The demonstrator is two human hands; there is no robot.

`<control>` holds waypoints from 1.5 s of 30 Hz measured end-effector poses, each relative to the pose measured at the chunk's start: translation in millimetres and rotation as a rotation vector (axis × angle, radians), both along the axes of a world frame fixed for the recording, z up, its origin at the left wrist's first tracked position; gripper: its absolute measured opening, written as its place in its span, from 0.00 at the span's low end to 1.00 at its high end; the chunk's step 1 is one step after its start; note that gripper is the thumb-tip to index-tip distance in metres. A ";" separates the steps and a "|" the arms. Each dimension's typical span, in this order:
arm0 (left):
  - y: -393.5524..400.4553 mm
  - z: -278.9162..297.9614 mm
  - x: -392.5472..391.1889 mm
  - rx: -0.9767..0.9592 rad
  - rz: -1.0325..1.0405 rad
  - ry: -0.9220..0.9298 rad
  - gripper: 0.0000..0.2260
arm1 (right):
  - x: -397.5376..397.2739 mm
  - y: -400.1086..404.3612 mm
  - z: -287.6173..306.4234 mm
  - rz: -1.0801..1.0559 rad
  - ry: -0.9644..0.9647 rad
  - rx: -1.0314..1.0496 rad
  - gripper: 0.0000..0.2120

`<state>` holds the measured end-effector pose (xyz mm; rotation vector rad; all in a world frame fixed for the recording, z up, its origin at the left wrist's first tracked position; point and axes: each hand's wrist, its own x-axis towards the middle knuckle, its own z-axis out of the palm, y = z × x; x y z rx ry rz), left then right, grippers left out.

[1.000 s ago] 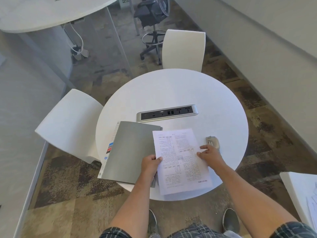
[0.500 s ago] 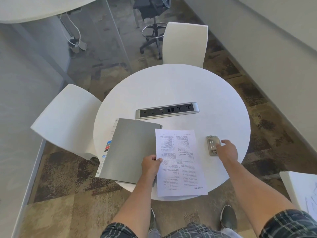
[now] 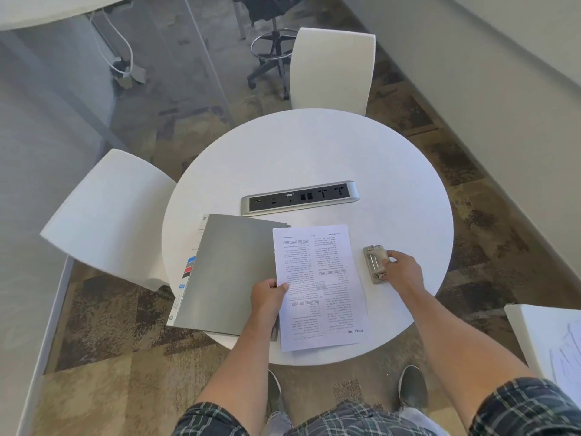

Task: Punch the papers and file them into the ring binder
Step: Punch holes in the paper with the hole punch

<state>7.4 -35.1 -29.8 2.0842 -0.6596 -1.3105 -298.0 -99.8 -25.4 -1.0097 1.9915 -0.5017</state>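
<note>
Seen from above, your left hand (image 3: 269,294) pinches the left edge of the printed papers (image 3: 319,286), which lie flat on the round white worktop (image 3: 314,152), just right of the closed grey ring binder (image 3: 226,272) and overlapping its edge. Your right hand (image 3: 402,270), which a second ago rested on the papers, has moved right and now curls its grip around the small metal hole punch (image 3: 374,264) lying just beside the sheets. Nothing looks punched yet; you seem about to bring the punch to the papers. A power strip (image 3: 300,198) is set into the worktop beyond.
</note>
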 end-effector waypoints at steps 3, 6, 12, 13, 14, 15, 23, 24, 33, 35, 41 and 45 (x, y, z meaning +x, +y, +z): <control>-0.1 -1.1 -0.3 0.001 0.016 0.009 0.05 | -1.3 0.7 -1.0 0.055 -0.027 0.024 0.14; 1.3 0.4 -2.7 0.003 0.037 0.021 0.05 | -0.8 -0.1 -4.9 0.098 -0.075 0.041 0.14; 5.0 -0.4 -5.2 0.014 0.051 0.036 0.05 | 4.7 6.7 -4.2 0.185 -0.126 0.057 0.16; 5.3 0.0 -6.2 0.016 0.051 0.039 0.05 | 6.8 8.4 -2.1 0.190 -0.133 0.061 0.17; 5.6 0.2 -7.0 0.017 0.051 0.038 0.05 | 8.7 10.2 -0.2 0.199 -0.136 0.067 0.17; 5.8 0.6 -8.2 0.016 0.049 0.033 0.05 | 10.5 11.6 0.1 0.208 -0.139 0.074 0.17; 10.4 3.4 -11.6 0.035 0.071 -0.015 0.06 | 15.9 16.4 2.0 0.223 -0.147 0.093 0.11; 10.9 3.2 -12.2 0.039 0.075 -0.013 0.05 | 16.9 16.7 2.3 0.238 -0.131 0.101 0.10; 18.3 6.6 -21.7 0.035 0.107 -0.046 0.07 | 21.5 20.9 -3.7 0.224 -0.092 0.067 0.09; 18.5 7.4 -22.4 0.030 0.110 -0.053 0.07 | 22.1 22.4 -5.0 0.182 -0.120 0.048 0.06; 17.3 10.0 -23.3 0.031 0.115 -0.051 0.07 | 22.8 18.7 -6.6 0.203 -0.049 0.101 0.09; 17.7 11.4 -24.4 0.036 0.118 -0.051 0.08 | 22.3 17.5 0.3 0.266 0.121 0.125 0.12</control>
